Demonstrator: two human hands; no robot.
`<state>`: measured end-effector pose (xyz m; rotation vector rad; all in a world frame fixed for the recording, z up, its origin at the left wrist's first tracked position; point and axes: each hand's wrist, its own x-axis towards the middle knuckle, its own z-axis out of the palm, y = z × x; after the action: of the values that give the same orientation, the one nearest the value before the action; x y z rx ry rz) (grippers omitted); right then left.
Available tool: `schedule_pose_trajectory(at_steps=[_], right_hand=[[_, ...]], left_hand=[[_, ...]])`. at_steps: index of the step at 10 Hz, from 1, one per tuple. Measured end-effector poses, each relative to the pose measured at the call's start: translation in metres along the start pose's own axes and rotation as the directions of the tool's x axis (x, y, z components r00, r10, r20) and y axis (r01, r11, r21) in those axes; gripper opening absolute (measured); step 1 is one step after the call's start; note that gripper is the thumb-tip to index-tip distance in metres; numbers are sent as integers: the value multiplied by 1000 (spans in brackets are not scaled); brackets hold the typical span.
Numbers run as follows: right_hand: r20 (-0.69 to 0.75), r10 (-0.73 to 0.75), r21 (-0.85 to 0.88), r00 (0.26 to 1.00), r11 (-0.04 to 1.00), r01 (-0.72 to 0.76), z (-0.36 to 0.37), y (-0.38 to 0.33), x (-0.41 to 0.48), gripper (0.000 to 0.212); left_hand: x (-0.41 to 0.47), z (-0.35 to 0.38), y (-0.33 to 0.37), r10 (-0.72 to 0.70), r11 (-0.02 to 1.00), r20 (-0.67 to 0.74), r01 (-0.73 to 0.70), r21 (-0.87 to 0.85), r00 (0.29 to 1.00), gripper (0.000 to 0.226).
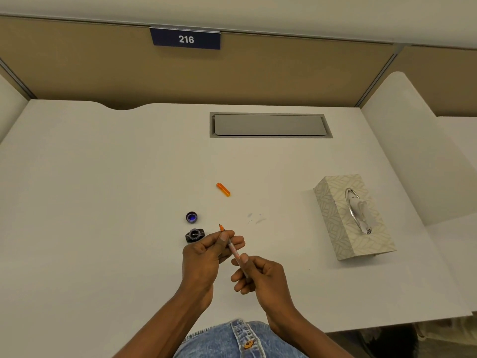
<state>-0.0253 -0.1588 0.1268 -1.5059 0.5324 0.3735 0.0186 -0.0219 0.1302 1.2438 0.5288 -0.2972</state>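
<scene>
orange pen (pixel 235 250) pinched between both hands' fingers (pixel 224 237).

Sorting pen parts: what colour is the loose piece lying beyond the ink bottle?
The piece is orange; the head view shows it.

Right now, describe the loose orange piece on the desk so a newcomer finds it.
On the white desk, go from the grey hatch toward the near edge. The orange piece lies alone on its side, beyond the ink bottle and its lid; unlike those dark round things, it is a short bright tube.
</scene>
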Motion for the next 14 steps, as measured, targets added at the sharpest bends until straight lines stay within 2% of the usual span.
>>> schedule_pose_trajectory(at_steps=[2, 4, 6, 8, 10, 12, 14], right_hand=[[-9, -9, -35, 1000, 999, 9, -1, 2, 1, 16], [-1, -18, -22, 1000, 1000, 18, -2, 3, -1, 25], [-27, -7, -34, 1000, 999, 7, -2, 5, -1, 16], [-17, -14, -1, 1000, 1000, 14, -3, 7, -4, 23], [-37, -15, -19, 999, 1000, 15, -4, 7, -2, 16], [-11, -17, -19, 1000, 1000, 17, -3, 6, -4, 24], [-23, -9, -30, 1000, 1000, 8, -3, 4, -2, 16]], left_hand=[[0, 0, -1, 0, 1000, 3, 0, -13, 1000, 20], [0, 0, -2, 6, 1000, 12, -6, -20, 1000, 20], [0, 0, -4, -1, 999, 22, 2, -44, 1000, 20], [-1, 0, -5, 3, 999, 22, -2, -36, 1000, 20], [-1, 0, -7, -5, 999, 25, 6, -48, 1000, 20], [0, 0, -6, 3, 999, 22, -2, -35, 1000, 20], [0, 0, -5, -5, 999, 28, 6, -44, 1000, 20]])
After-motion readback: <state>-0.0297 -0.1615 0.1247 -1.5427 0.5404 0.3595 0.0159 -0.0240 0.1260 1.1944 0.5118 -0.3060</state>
